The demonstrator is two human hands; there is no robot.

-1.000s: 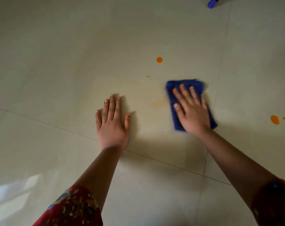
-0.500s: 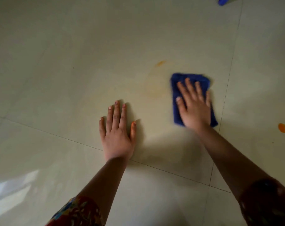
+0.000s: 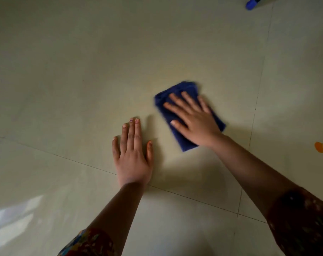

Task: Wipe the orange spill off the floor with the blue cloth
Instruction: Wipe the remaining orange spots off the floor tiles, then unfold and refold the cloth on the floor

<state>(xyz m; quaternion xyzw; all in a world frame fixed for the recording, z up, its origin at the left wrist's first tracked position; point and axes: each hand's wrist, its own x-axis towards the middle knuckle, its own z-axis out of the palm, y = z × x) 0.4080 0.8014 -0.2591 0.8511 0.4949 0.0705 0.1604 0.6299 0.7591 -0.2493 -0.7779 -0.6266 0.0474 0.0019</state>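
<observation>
A folded blue cloth (image 3: 165, 106) lies flat on the pale tiled floor (image 3: 83, 71), tilted to the left. My right hand (image 3: 194, 117) presses flat on top of it with fingers spread, covering most of it. My left hand (image 3: 133, 154) rests palm down on the bare floor just left of the cloth, holding nothing. An orange spill spot (image 3: 319, 147) with a small speck beside it sits at the far right, well apart from the cloth. The floor around the cloth shows no orange.
A blue object (image 3: 252, 4) lies at the top right edge, cut off by the frame. Tile joints run diagonally under my wrists and vertically right of the cloth. A bright window reflection marks the floor at bottom left.
My right hand slid the cloth left and turned it toward my left hand. The orange dots and the faint smear left of the cloth are gone. My left hand stayed planted.
</observation>
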